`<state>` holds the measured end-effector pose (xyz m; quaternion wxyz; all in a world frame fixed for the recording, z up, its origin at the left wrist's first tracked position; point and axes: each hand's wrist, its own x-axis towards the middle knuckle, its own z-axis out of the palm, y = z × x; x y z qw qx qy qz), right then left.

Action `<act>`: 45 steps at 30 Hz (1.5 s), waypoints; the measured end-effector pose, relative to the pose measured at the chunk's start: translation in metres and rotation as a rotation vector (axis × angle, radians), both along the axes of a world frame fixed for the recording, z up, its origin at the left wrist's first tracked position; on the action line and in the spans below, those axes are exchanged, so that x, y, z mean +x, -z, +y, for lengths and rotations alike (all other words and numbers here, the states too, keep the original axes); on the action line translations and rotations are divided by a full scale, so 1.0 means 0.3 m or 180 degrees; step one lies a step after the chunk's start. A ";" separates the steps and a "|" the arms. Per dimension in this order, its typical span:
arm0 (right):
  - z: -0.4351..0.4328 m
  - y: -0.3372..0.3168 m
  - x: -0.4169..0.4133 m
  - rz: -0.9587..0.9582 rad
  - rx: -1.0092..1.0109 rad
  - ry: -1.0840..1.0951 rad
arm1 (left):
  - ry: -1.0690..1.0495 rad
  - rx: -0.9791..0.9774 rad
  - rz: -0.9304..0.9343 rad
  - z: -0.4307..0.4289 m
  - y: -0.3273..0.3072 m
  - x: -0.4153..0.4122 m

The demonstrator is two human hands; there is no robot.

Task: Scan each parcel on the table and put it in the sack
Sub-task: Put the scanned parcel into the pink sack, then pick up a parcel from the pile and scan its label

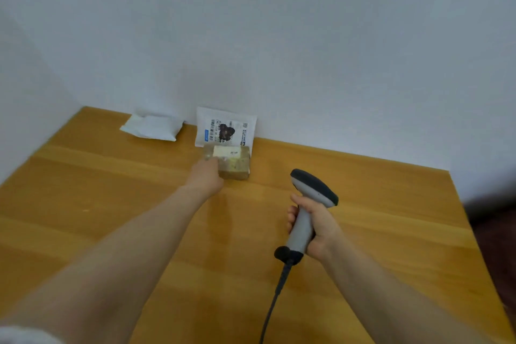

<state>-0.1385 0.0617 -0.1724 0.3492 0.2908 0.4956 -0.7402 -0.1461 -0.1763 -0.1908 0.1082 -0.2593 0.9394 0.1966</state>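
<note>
On my head-cam feed: the brown box (233, 163), a small parcel w/ a pale label on top, lies flat on the wood worktop (111, 204) close to the wall (279, 36). The left hand (205, 176) is stretched out to the box's left end and touches it. The fingers there are blurred, so I cannot tell whether they curl round the box or just rest against it.

Directly behind the box, a white mailer (226, 128) leans upright against the wall, its printed label w/ barcode facing me and its bottom edge hidden by the box. Further left of the box, also at the wall, a white pouch (152, 127) lies flat, well apart from the mailer.

Nearer to me and to the right of the box, the right hand (315, 226) holds a grey-and-black scanner (303, 222) off the worktop, fingers (291, 215) wrapped tight round the grip, its dark head tilted toward the box. The scanner's dark cable (275, 296) hangs from the handle base and runs out the bottom of frame. Both forearms are bare. A bit of white sleeve (25, 335) shows at the lower-left corner.
</note>
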 end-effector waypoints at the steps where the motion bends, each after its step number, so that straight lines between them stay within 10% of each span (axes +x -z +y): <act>1: -0.025 0.015 -0.006 -0.0027 0.0053 0.0081 | 0.0117 -0.0011 0.0019 -0.038 0.022 -0.049; 12: -0.191 0.096 -0.021 -0.0093 0.0474 0.0450 | 0.1012 -0.0121 -0.0318 -0.245 0.183 -0.273; 23: -0.253 0.090 0.023 -0.0137 0.0607 0.0524 | 0.1009 0.1657 -0.0358 -0.136 0.136 -0.031; 45: -0.249 0.114 0.099 -0.0207 0.0587 0.0642 | 0.2040 0.0411 0.0606 -0.140 0.205 0.218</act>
